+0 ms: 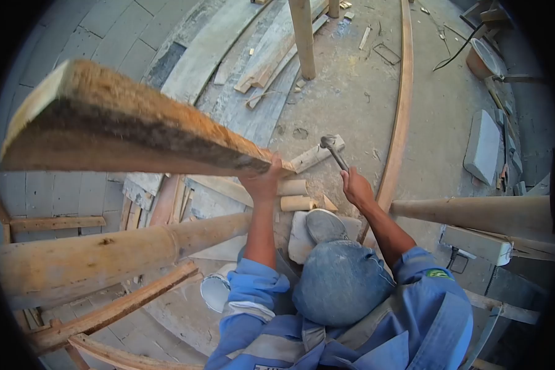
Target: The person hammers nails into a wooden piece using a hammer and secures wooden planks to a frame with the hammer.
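A long, rough-edged wooden plank (148,132) rises from the floor area toward the upper left. My left hand (264,183) is wrapped around its narrow lower end. In my right hand (356,188) is the handle of a hammer (338,153), its head up and to the left of the fist. A pale wooden block (311,158) lies just past the plank's end, behind the hammer head. Whether the hammer touches this block I cannot tell. Short round wood offcuts (297,203) lie below my left hand, close to my shoe (326,226).
Thick bamboo poles (80,262) cross at left and another pole (475,216) at right. Boards (271,58) are stacked ahead. A long wooden strip (403,105) runs along the floor. A white bucket (216,291) stands lower left; a basin (484,58) is at upper right.
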The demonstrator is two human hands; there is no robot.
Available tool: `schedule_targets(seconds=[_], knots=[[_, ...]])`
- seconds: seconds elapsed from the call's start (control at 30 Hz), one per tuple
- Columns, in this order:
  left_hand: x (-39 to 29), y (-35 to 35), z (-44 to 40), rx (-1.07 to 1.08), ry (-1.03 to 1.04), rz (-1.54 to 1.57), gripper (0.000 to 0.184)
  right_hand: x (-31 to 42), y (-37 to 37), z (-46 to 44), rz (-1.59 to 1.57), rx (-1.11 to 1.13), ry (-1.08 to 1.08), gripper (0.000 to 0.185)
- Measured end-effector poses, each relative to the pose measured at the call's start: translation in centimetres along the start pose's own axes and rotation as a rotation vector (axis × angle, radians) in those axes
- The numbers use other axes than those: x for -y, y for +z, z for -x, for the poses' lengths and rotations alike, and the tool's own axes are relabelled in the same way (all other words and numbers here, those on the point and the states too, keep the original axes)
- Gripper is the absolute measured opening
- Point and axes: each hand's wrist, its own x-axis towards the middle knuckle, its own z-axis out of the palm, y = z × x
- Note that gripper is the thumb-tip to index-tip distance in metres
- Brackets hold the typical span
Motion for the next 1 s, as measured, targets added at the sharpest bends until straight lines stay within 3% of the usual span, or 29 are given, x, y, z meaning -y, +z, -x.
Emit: schedule_targets(seconds=[0.07, 0.17, 0.27, 0.37, 0.43, 0.47, 0.53, 0.67, 0.73, 0.87, 0.97, 1.0], knots=[[0.2, -0.3, 0.6, 0.003, -0.017, -0.010, 0.028, 0.5, -0.2, 1.2, -0.126, -0.095, 0.019, 0.030], [0.1, 0.0, -0.8, 0.047, -0.012, -0.084, 0.030, 4.7, -5.6, 0.0, -0.240, -0.376, -0.190, 0.029], [0.1, -0.1, 0.1, 0.027, -0.059, -0.020, 0.031, 8.8, -10.4, -1.1, -0.566, -0.556, -0.368, 0.038], [-0.4, 0.4, 0.8, -0.047, -0.095, 0.038, 0.033, 10.3, -9.4, -1.3, -0.976, -0.653, -0.533, 0.040], [-0.2, -0.1, 1.3, 0.007, -0.087, -0.034, 0.034, 2.2, -2.2, -2.3, -0.221, -0.710, -0.526, 0.034], [-0.2, -0.2, 1.0, 0.048, -0.067, -0.064, 0.035, -0.4, -0.4, -0.8, -0.047, -0.157, -0.127, 0.034], [-0.6, -0.6, 1.2, 0.055, -0.005, -0.092, 0.034, -2.3, 1.7, 0.8, 0.020, -0.045, 0.056, 0.039], [-0.6, -0.7, 1.3, 0.047, -0.053, -0.043, 0.034, -2.4, 1.0, 2.4, -0.088, -0.121, 0.044, 0.039], [-0.7, -0.3, -0.3, 0.093, -0.011, -0.158, 0.034, -0.1, -1.8, 0.1, -0.127, -0.233, -0.087, 0.034], [-0.7, -0.1, -0.2, 0.076, -0.055, 0.002, 0.030, 6.7, -8.3, -0.3, -0.393, -0.510, -0.341, 0.026], [-0.4, 0.2, -0.1, 0.023, -0.048, 0.003, 0.028, 6.6, -7.2, -1.4, -0.745, -0.573, -0.461, 0.022], [0.0, 0.1, -0.2, 0.029, -0.048, -0.033, 0.029, 4.3, -3.9, -2.1, -0.794, -0.630, -0.491, 0.025]])
